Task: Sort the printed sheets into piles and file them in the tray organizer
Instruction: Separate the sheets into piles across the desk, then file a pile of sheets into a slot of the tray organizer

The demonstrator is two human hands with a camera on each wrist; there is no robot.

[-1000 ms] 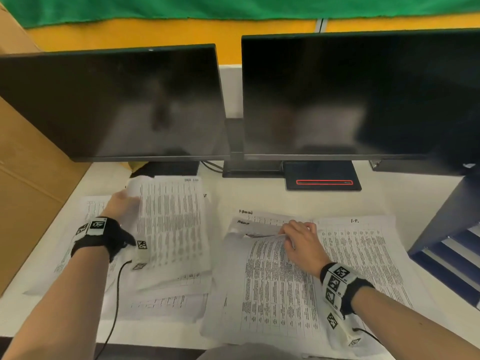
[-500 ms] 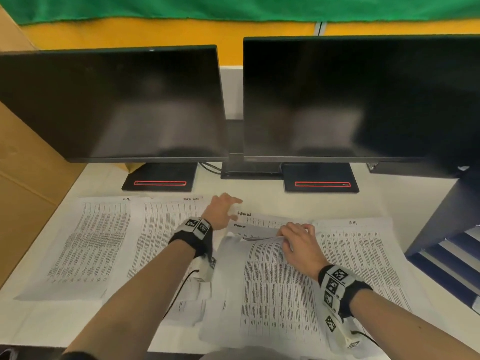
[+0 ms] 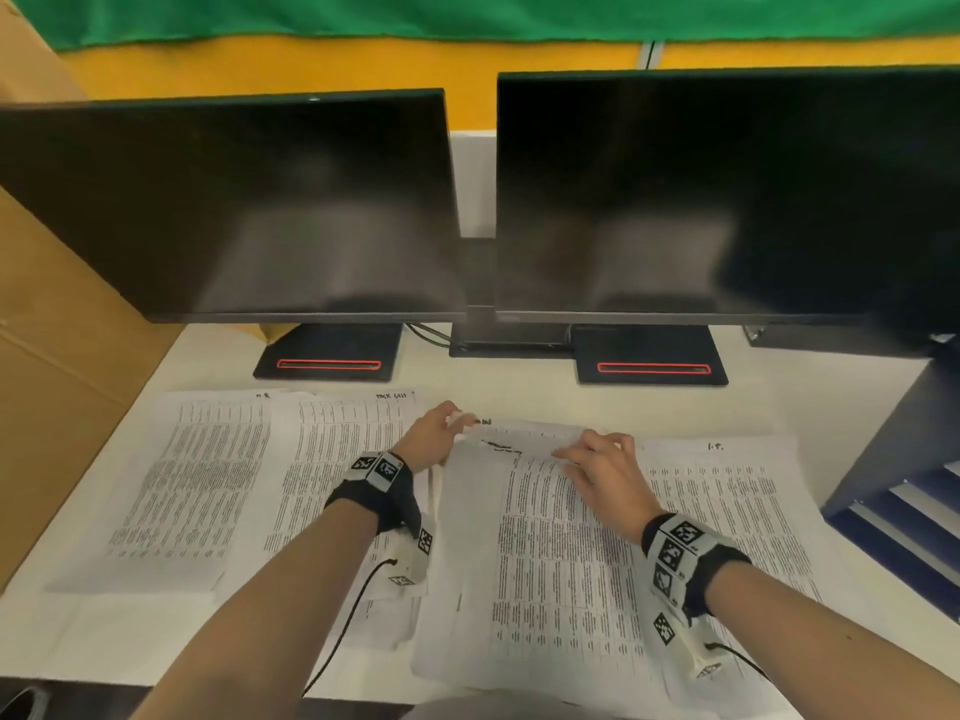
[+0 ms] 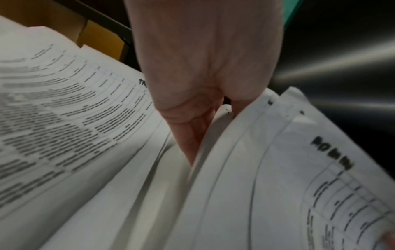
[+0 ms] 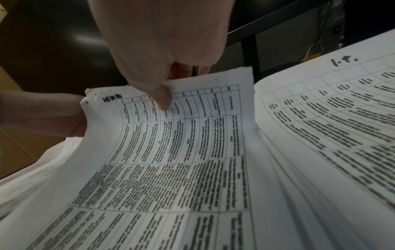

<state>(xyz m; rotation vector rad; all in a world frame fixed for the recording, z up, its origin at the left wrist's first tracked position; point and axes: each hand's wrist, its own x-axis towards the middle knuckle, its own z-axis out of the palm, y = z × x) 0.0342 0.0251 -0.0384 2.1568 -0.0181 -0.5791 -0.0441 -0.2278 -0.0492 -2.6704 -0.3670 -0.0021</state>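
Printed sheets lie in piles across the white desk: a far-left pile (image 3: pixel 192 491), a second pile (image 3: pixel 332 459), a middle stack (image 3: pixel 545 574) and a right pile marked "I.T." (image 3: pixel 737 517). My left hand (image 3: pixel 454 420) pinches the top-left corner of the middle stack's top sheet (image 3: pixel 519 439); in the left wrist view its fingers (image 4: pixel 192 135) sit between raised sheets (image 4: pixel 267 169). My right hand (image 3: pixel 576 452) pinches the same sheet's (image 5: pixel 171 143) top edge, thumb (image 5: pixel 163 99) on the print. The sheet's top end curls up off the stack. The dark blue tray organizer (image 3: pixel 904 517) stands at the right edge.
Two dark monitors (image 3: pixel 249 200) (image 3: pixel 727 189) on black bases (image 3: pixel 332 356) stand behind the papers. A cardboard box (image 3: pixel 52 356) walls the left side. Cables trail from both wristbands (image 3: pixel 379 485) over the papers.
My left hand left a sheet on the second pile, crossed right and now pinches the middle stack's top-left corner. My right hand stayed and has lifted the top edge.
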